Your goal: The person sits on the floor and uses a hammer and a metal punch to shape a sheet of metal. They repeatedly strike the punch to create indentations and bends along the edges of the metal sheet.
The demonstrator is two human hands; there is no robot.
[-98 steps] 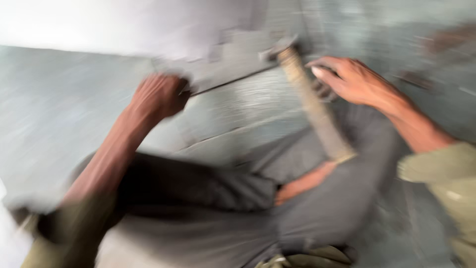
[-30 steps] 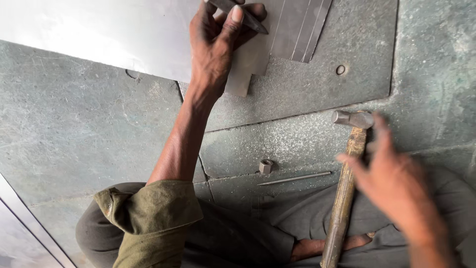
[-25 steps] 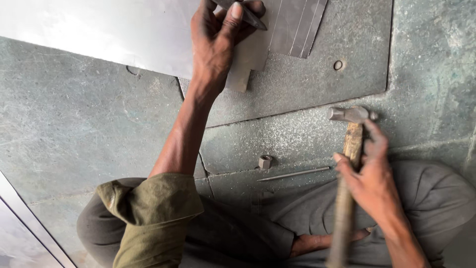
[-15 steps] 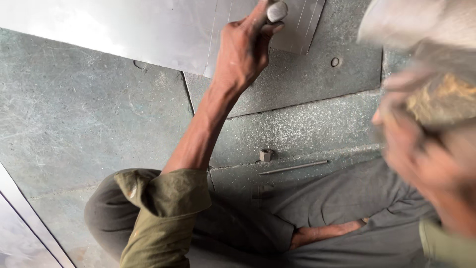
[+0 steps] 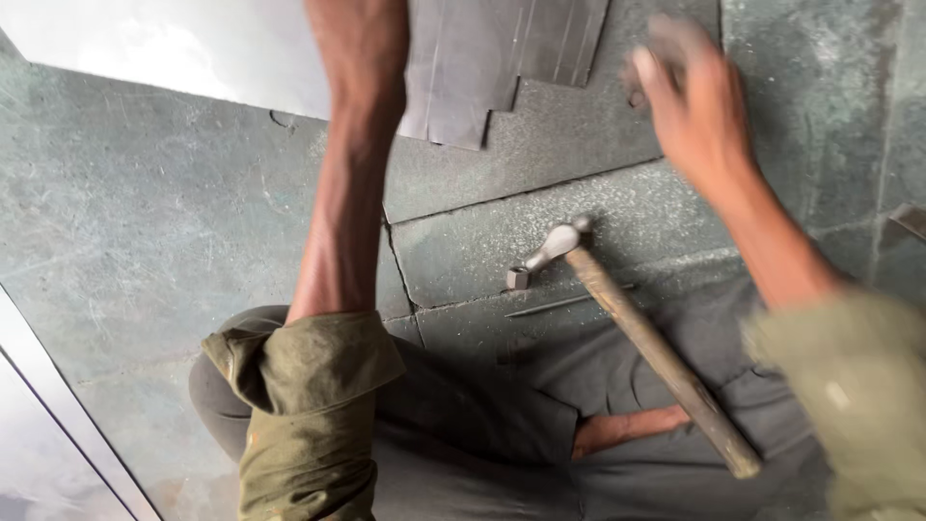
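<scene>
My left forearm [image 5: 352,145] reaches up past the top edge, so my left hand is out of view. My right hand [image 5: 690,101] is blurred at the upper right, just right of a grey cut metal sheet [image 5: 502,58] lying on the stone floor; its grip is unclear. A hammer [image 5: 617,318] with a wooden handle lies free, its steel head on the floor slab and its handle across my grey trouser leg. A small metal nut [image 5: 518,278] sits by the hammer head, and a thin metal rod [image 5: 569,301] lies just below it.
A large shiny metal sheet [image 5: 145,48] covers the upper left floor. Another pale sheet edge [image 5: 58,405] runs along the lower left. Cracks divide the grey-green stone slabs [image 5: 145,241]. My folded legs fill the bottom centre.
My right hand has let go of the hammer, which now lies on the floor and my leg, and has moved up toward the cut sheet. My left hand has passed out of the top edge.
</scene>
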